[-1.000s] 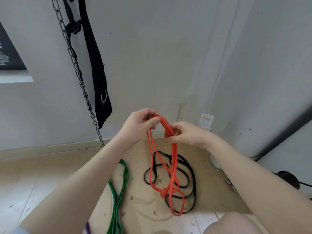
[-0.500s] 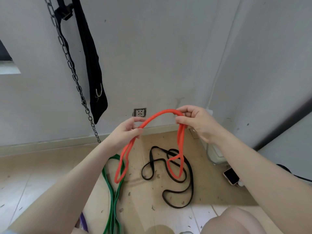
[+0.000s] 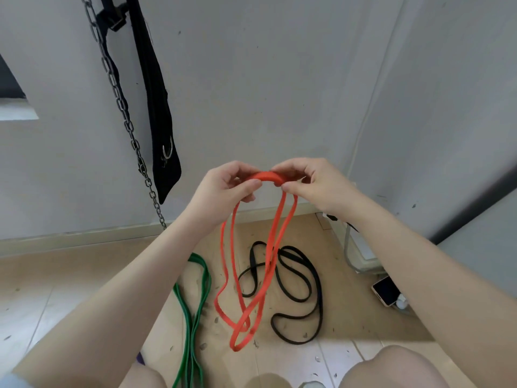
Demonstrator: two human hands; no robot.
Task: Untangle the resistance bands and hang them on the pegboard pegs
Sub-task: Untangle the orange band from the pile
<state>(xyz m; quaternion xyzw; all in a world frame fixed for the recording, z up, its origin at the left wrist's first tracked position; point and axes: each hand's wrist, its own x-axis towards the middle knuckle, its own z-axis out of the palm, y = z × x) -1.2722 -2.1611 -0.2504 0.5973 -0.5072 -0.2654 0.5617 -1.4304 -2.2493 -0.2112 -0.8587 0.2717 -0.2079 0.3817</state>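
Left hand (image 3: 223,186) and right hand (image 3: 313,182) pinch the top of the orange band (image 3: 251,275), fingers clamped on it; its loops cross low down, so spread hands apart to uncross them

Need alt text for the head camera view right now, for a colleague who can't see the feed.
Both hands, left hand and right hand, pinch the top of an orange resistance band whose crossed loops hang down in front of a grey wall. On the floor below lie a green band and a coiled black band. A chain and black strap hang at upper left.
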